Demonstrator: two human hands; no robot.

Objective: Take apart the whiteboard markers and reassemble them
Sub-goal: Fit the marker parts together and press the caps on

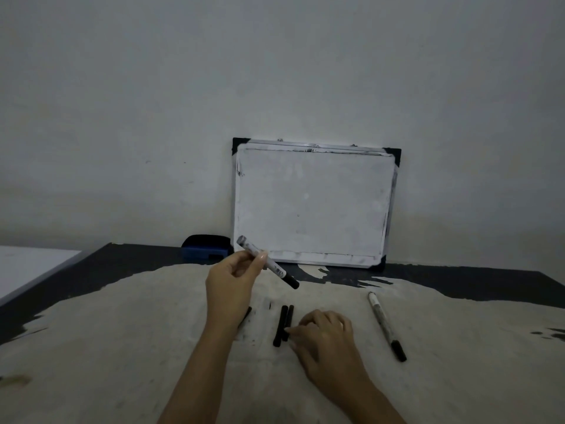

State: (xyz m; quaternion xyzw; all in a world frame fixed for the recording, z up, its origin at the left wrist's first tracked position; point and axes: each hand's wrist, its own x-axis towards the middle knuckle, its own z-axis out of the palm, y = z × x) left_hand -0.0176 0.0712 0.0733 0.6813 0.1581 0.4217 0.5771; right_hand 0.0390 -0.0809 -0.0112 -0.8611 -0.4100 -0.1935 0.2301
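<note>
My left hand holds a white marker barrel above the table, its open end up-left and its black capped end down-right. My right hand rests on the table with its fingertips at the near end of two black ink sticks lying side by side; whether it grips one I cannot tell. Another black piece lies partly hidden behind my left wrist. A whole white marker with a black cap lies to the right.
A small whiteboard leans against the wall at the back. A blue eraser sits left of it. The worn table surface has dark edges; a white surface adjoins it at the left.
</note>
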